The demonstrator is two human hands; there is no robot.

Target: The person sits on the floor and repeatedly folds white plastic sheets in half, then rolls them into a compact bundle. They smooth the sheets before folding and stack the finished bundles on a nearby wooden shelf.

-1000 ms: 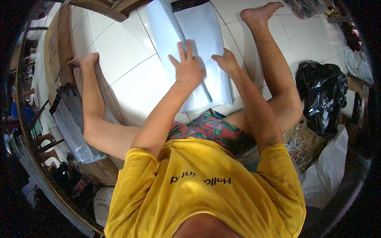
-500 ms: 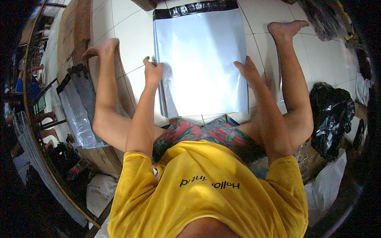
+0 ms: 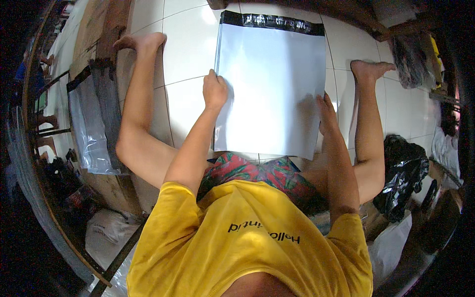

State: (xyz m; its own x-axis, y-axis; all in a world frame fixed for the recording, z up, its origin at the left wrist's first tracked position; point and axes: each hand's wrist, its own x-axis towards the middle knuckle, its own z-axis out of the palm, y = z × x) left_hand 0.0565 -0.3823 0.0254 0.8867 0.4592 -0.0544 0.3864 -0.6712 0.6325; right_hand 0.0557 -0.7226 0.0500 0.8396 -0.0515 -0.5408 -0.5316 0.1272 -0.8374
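Note:
A flat stack of pale plastic mailer bags (image 3: 269,89) with a black strip along the far edge lies between my legs, over the white tiles. My left hand (image 3: 215,90) is closed on the stack's left edge, knuckles up. At the right edge, my right hand (image 3: 327,115) holds the side of the stack, its fingers close together along the edge and partly hidden. The bags' surface shines brightly in the middle and looks smooth.
More grey plastic bags (image 3: 94,131) with black strips lie outside my left leg, beside brown cardboard (image 3: 91,37). A crumpled black plastic bag (image 3: 403,171) sits by my right knee. Dark clear-wrapped bundles (image 3: 413,59) are at the far right. A wooden beam (image 3: 351,15) runs along the back.
The stack has shifted right in view and tilted slightly. My left hand has closed on its edge from a looser grasp. My right thumb has moved off the top surface to the side.

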